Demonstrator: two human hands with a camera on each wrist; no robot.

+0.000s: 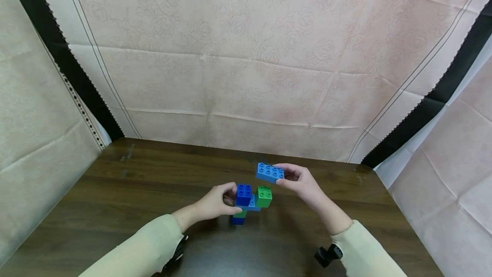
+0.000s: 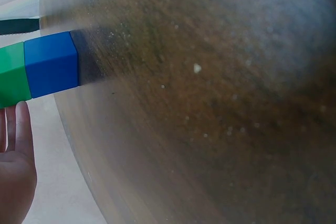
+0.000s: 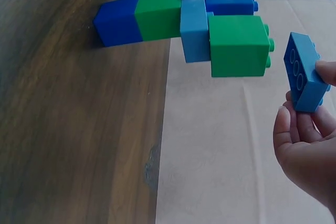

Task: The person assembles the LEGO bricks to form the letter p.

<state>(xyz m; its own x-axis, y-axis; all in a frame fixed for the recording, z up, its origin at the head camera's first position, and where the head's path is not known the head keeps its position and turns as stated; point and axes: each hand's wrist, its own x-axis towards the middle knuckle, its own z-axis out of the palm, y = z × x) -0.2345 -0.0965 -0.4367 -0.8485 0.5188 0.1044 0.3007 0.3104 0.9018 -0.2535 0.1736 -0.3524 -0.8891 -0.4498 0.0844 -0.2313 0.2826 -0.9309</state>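
A stack of toy building bricks stands on the wooden table (image 1: pixel 153 174). From the bottom it has a dark blue brick (image 3: pixel 118 22), a green brick (image 3: pixel 158 17) and a light blue long brick (image 3: pixel 194 32). Side by side on top sit a dark blue brick (image 1: pixel 244 195) and a green brick (image 1: pixel 263 197). My left hand (image 1: pixel 215 202) grips the stack from its left side, the thumb at the long brick's level. Above and to the right of the stack, my right hand (image 1: pixel 301 181) pinches a loose light blue brick (image 1: pixel 270 172) by its right end, studs up.
A pale patterned cloth (image 1: pixel 246 76) hangs behind the table's far edge, with more cloth at both sides. Black strips (image 1: pixel 77 63) run along the corners. A black wrist device (image 1: pixel 328 254) is at the right sleeve.
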